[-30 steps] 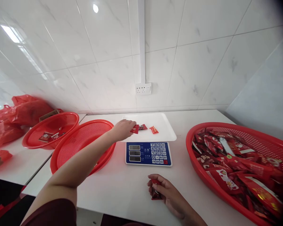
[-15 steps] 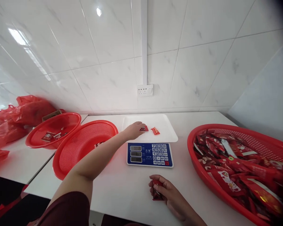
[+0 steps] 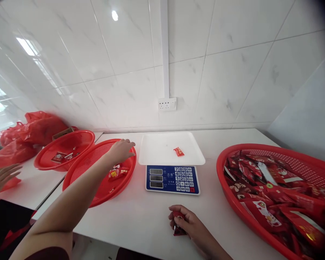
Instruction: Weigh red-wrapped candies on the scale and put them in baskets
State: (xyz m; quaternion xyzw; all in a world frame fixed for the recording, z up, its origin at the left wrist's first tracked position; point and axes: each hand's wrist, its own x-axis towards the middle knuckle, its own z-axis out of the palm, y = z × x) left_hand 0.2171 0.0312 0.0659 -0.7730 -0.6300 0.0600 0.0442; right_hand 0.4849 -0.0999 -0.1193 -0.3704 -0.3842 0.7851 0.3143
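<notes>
My left hand (image 3: 121,150) is above the right rim of the middle red basket (image 3: 82,172), fingers stretched out and nothing visible in them. Several small red and yellow packets (image 3: 116,174) lie inside that basket. My right hand (image 3: 188,225), close to the table's front, is closed around a small red packet (image 3: 179,221). Between the baskets stands a digital scale (image 3: 172,180) with a blue keypad panel and a white tray (image 3: 154,151). One red packet (image 3: 179,151) rests on the tray.
A large red basket (image 3: 222,169) heaped with red packets stands at the right. Another red basket (image 3: 43,159) and red plastic bags (image 3: 44,128) are at the left. A co-worker's hand (image 3: 4,177) reaches in at the left edge. A wall socket (image 3: 167,104) sits behind the scale.
My left hand has moved left from the scale tray to over the middle basket, and the packet it held there is gone from the tray. A co-worker's hand has appeared at the left.
</notes>
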